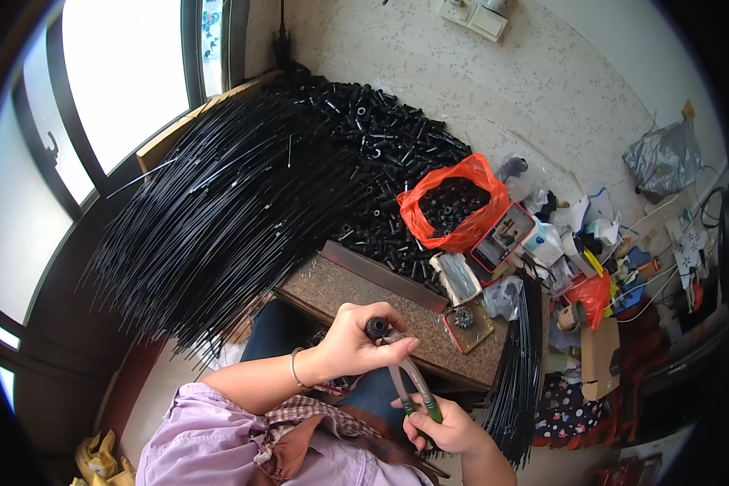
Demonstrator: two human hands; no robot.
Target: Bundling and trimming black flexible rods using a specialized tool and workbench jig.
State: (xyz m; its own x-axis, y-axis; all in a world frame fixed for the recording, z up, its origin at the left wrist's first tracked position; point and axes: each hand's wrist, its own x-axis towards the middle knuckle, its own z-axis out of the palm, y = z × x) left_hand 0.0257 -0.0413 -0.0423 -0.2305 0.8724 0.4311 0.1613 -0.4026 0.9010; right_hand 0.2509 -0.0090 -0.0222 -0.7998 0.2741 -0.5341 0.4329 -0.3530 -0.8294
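A short black tubular piece [377,327] was held in the left grip [352,336], clamped between curled fingers and thumb, with its round open end turned up toward the camera. The green-handled pliers [414,378] were held in the right grip [452,426], which was closed around the handles, and their head was brought up to the piece at the left thumb. Because the head was partly covered by the left fingers, it could not be told whether the jaws were closed on the piece or merely set against it.

The step in hand was judged to be the working of the pliers on that one piece. For the next move, a steady left hold and a controlled squeeze or turn of the handles seemed to be called for, with the left thumb kept out of the bite.

The left forearm was laid slantwise across the body from the lower left, the wrist nearly straight; the right forearm was angled up from the lower right, its grip set lower and nearer the body. Both were held above the near edge of the desk [340,293], beyond which a heap of similar black pieces [405,150] was piled.
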